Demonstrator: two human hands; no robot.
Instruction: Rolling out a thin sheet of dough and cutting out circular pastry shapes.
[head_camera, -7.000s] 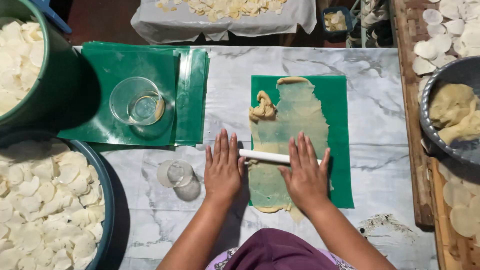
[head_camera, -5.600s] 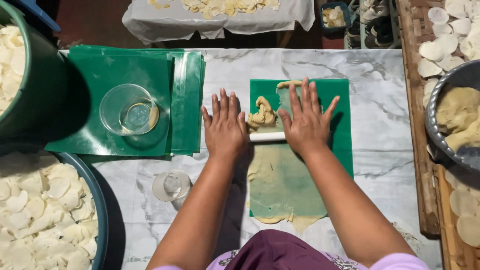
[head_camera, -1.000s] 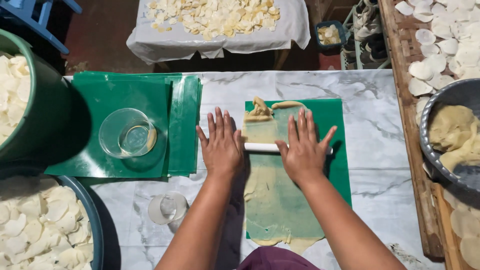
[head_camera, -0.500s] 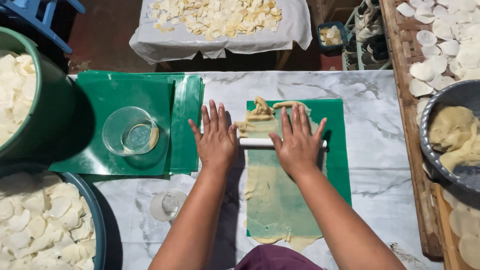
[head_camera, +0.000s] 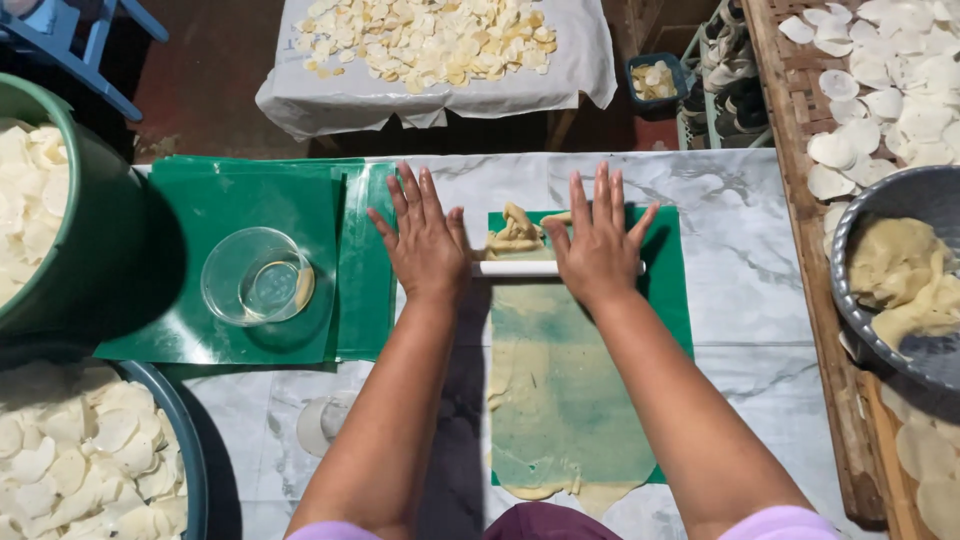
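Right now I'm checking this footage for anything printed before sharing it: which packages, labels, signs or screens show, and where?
None in view: no package, label, sign or screen, only plain things.
Green mat: rectangular, unprinted, under the dough.
Glass bowl: round, clear, unlabelled, on the green sheets at left.

Both hands (head_camera: 510, 250) have pushed the white rolling pin (head_camera: 520, 268) up the dough sheet (head_camera: 560, 400) to its far end.

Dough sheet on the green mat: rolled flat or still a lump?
Mostly flat. The dough lies thin enough that the green mat shows through; a bunched bit remains past the rolling pin.
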